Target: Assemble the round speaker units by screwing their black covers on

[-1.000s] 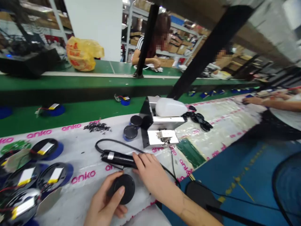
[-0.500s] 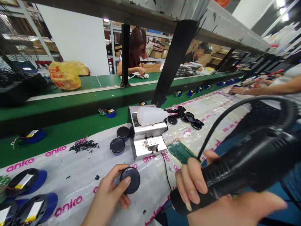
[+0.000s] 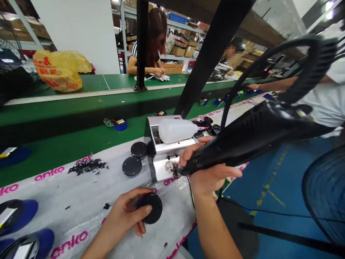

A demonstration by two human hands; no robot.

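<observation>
My left hand (image 3: 129, 212) grips a round black disc-shaped housing (image 3: 154, 208) by its edge, thumb on the top face, just above the covered bench. My right hand (image 3: 207, 176) is wrapped round a black electric screwdriver (image 3: 231, 140) with a thick cable at its rear end. The screwdriver's nose points at the front of a silver screw feeder (image 3: 161, 169); its bit is hidden or too small to make out. A white plastic bottle (image 3: 176, 130) lies on top of the feeder. Two more round black housings (image 3: 132, 166) sit left of the feeder.
Small black pieces (image 3: 87, 166) lie in a pile on the plastic sheet. Blue housings with batteries (image 3: 32, 237) stand at the lower left, others on the green conveyor (image 3: 81, 131). A dark post (image 3: 207, 54) rises behind the feeder. Co-workers sit opposite and at right.
My right hand has carried the screwdriver forward and left to the front of the screw feeder. The left hand keeps its hold on the black housing. The camera view has shifted.
</observation>
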